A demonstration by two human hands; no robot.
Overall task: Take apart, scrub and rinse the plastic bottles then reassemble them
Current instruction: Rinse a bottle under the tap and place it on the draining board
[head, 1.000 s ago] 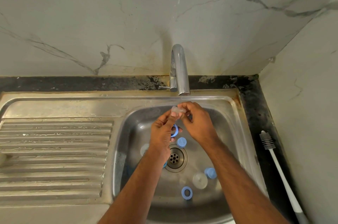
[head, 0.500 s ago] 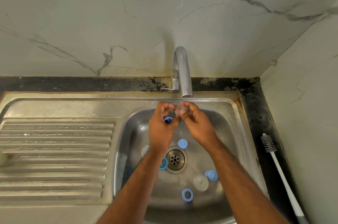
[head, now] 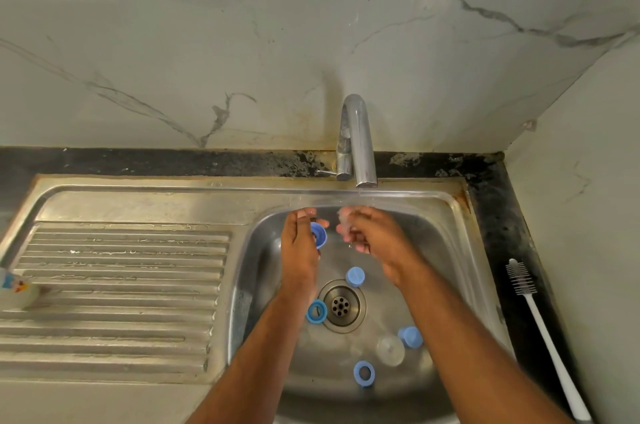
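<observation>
Water runs from the tap (head: 358, 143) onto our right hand (head: 375, 238), whose curled fingers hold a small clear piece (head: 345, 220) under the stream. Our left hand (head: 300, 243), just beside it and apart, grips a blue ring (head: 319, 235) between thumb and fingers. Down in the sink (head: 460, 250) we see more blue parts: a cap (head: 355, 276) above the drain (head: 341, 306), a ring (head: 316, 311) at its left, another cap (head: 410, 337), a clear disc (head: 390, 351) and a second ring (head: 364, 373). A bottle brush (head: 543, 330) lies on the counter (head: 498, 215) at right.
</observation>
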